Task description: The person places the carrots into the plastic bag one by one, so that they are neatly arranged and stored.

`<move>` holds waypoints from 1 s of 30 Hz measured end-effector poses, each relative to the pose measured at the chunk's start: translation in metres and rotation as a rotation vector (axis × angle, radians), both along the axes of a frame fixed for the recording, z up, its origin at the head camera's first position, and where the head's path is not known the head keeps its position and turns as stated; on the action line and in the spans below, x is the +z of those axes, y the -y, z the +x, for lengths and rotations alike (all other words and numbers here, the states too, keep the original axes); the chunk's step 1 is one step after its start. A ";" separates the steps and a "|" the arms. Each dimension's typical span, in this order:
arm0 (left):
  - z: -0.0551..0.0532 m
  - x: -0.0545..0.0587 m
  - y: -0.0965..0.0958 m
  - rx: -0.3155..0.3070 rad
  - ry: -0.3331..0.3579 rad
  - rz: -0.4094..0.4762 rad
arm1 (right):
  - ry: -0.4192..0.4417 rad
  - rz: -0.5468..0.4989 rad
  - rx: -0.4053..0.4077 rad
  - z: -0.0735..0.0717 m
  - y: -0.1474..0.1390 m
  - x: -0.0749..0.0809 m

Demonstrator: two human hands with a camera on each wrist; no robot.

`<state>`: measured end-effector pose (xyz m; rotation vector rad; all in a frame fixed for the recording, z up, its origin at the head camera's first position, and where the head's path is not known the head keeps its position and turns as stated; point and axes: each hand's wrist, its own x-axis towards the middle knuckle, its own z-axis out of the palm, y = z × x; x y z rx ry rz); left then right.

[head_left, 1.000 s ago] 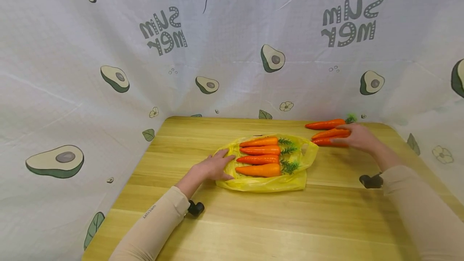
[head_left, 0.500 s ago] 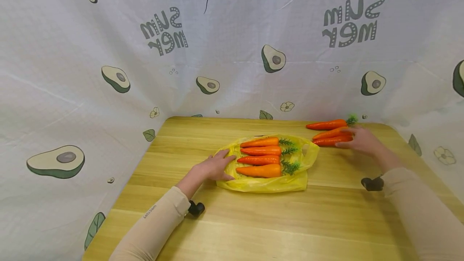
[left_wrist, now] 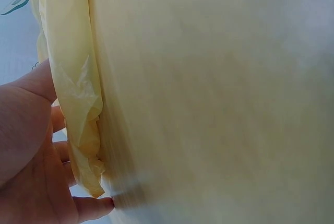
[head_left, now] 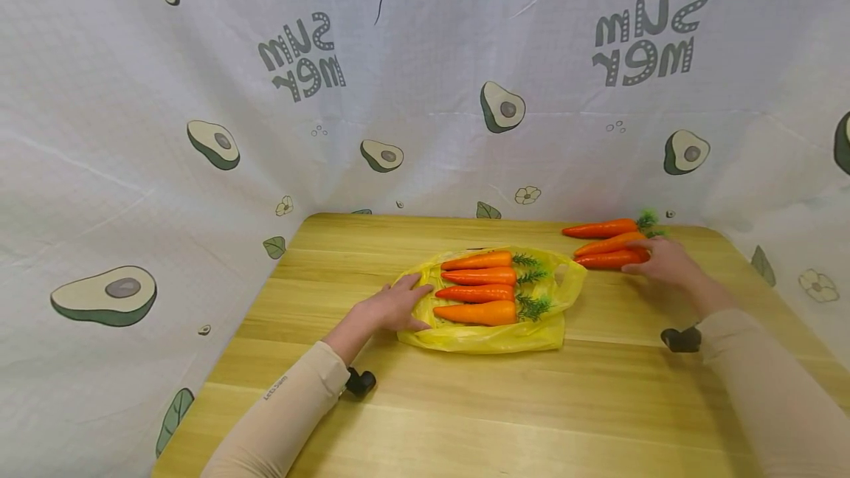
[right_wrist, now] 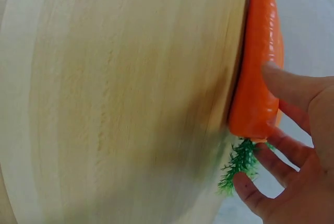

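Observation:
On the wooden table lies a yellow plastic bag (head_left: 491, 341) with several orange carrots (head_left: 474, 313) side by side on it, their green tops to the right. My left hand (head_left: 388, 307) rests at the bag's left edge, fingers spread; in the left wrist view a fold of the bag (left_wrist: 73, 67) overlaps those fingers. At the table's far right, three more carrots lie together. My right hand (head_left: 667, 265) touches the front carrot (head_left: 600, 260) near its thick end. In the right wrist view the thumb lies against that carrot (right_wrist: 255, 98), the other fingers loosely spread by its green top (right_wrist: 241, 164).
Behind the front carrot lie an orange carrot (head_left: 607, 244) and a redder carrot (head_left: 600, 229). A bag handle loop (head_left: 569, 282) points toward them. White avocado-print cloth (head_left: 425, 80) hangs around the wooden table (head_left: 465, 411). A dark wrist camera (head_left: 681, 339) sits below each hand.
The right hand has shifted slightly to the right along the carrots, showing more of the front carrot and the middle one's green top. The left hand and bag stay as they were.

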<state>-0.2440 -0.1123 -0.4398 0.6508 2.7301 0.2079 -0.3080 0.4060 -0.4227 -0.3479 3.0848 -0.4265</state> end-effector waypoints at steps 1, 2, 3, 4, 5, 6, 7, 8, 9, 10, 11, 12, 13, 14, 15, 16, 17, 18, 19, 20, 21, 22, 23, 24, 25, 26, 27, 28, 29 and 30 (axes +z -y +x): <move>0.000 0.000 0.000 0.000 -0.002 0.000 | -0.007 -0.007 0.011 0.000 0.000 -0.001; 0.000 0.000 0.000 0.000 -0.001 -0.002 | -0.018 -0.003 0.021 0.000 -0.001 -0.002; -0.001 -0.001 0.000 0.001 -0.002 -0.003 | -0.033 0.003 0.034 0.000 -0.001 -0.003; -0.001 0.000 0.000 0.001 -0.001 -0.005 | -0.041 0.011 0.041 0.000 -0.001 -0.003; -0.001 0.000 0.000 0.001 -0.001 -0.004 | -0.047 0.019 0.044 -0.001 -0.002 -0.004; -0.001 0.000 0.000 0.002 -0.001 -0.003 | -0.057 0.030 0.050 -0.001 -0.002 -0.005; -0.001 0.000 0.000 0.002 -0.001 -0.003 | -0.055 0.042 0.039 -0.001 -0.003 -0.005; 0.000 0.000 -0.001 0.003 0.000 -0.003 | -0.047 0.052 0.029 -0.001 -0.003 -0.005; 0.000 0.001 -0.001 0.004 0.001 -0.002 | -0.037 0.054 0.023 -0.001 -0.003 -0.005; 0.000 0.001 -0.001 0.004 -0.001 0.000 | -0.025 0.055 0.014 -0.001 -0.003 -0.004; 0.000 0.001 -0.001 0.004 0.000 -0.001 | -0.011 0.051 0.006 -0.001 -0.003 -0.004; 0.000 0.001 -0.001 0.004 0.000 -0.001 | -0.002 0.052 0.002 -0.001 -0.002 -0.003; 0.000 0.001 0.000 0.004 0.002 -0.004 | 0.008 0.051 -0.004 0.000 -0.002 -0.003; 0.001 0.001 0.000 0.004 0.002 -0.005 | 0.016 0.051 -0.007 0.000 -0.002 -0.002; 0.001 0.001 0.000 0.003 0.003 -0.007 | 0.019 0.054 -0.007 0.000 -0.001 -0.002; 0.000 0.001 -0.001 0.002 0.002 -0.008 | 0.016 0.058 -0.005 0.001 -0.001 -0.002; 0.000 0.002 -0.001 0.001 0.002 -0.009 | 0.012 0.062 -0.004 0.001 -0.002 -0.002; 0.000 0.002 -0.001 0.000 0.001 -0.009 | 0.009 0.066 -0.002 0.002 -0.002 -0.003; 0.000 0.001 -0.001 -0.001 0.000 -0.008 | 0.008 0.067 -0.001 0.002 -0.002 -0.003; 0.000 0.002 -0.002 -0.002 -0.002 -0.007 | 0.005 0.069 0.000 0.002 -0.003 -0.003; 0.000 0.002 -0.002 -0.003 -0.002 -0.007 | 0.001 0.072 0.003 0.003 -0.004 -0.004; -0.001 0.002 -0.002 -0.004 -0.003 -0.007 | -0.002 0.074 0.004 0.003 -0.004 -0.004; -0.001 0.002 -0.002 -0.006 -0.006 -0.008 | 0.001 0.072 0.002 0.003 -0.004 -0.004; -0.001 0.002 -0.002 -0.006 -0.007 -0.010 | 0.002 0.072 0.002 0.003 -0.005 -0.004; -0.001 0.002 -0.002 -0.007 -0.011 -0.011 | 0.003 0.071 0.000 0.004 -0.005 -0.004; -0.001 0.002 -0.002 -0.006 -0.011 -0.013 | 0.002 0.071 0.000 0.004 -0.004 -0.004; -0.001 0.001 -0.002 -0.005 -0.011 -0.013 | 0.003 0.069 -0.001 0.004 -0.004 -0.004; 0.000 0.001 -0.002 -0.004 -0.009 -0.014 | 0.003 0.069 0.001 0.004 -0.004 -0.004; 0.000 0.001 -0.002 -0.003 -0.010 -0.011 | 0.001 0.069 0.002 0.005 -0.004 -0.003; 0.000 0.000 -0.002 -0.001 -0.008 -0.007 | -0.002 0.070 0.005 0.005 -0.003 -0.003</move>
